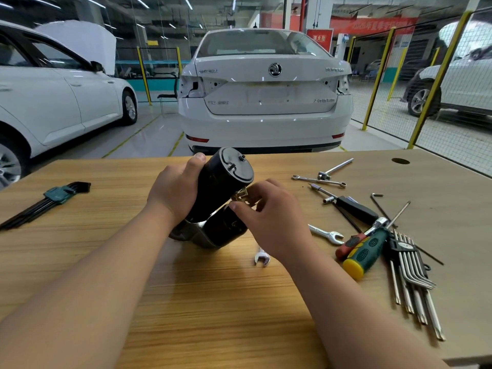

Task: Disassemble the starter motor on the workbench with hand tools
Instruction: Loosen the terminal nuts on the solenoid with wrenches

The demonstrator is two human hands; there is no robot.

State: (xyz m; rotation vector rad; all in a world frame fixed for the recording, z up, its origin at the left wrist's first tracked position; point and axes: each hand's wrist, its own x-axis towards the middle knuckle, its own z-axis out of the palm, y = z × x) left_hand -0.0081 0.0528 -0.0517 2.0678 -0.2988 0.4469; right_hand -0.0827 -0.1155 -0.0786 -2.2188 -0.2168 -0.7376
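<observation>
The starter motor point(221, 193) sits tilted at the middle of the worktop point(186, 302), its silver nose end down. The left hand point(175, 190) grips its black body, and the right hand point(269, 217) pinches the brass terminal point(241, 195) between the two cylinders, hiding most of it. An open-end wrench point(262, 258) lies just near of the motor. Screwdrivers point(364, 254), spanners point(326, 234) and a key set point(410, 275) crowd the right, and a hex key set point(45, 203) lies far left.

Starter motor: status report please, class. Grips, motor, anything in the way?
Left grip holds starter motor, tilted up. Right grip pinches brass terminal. Spanner on workbench by right wrist.
</observation>
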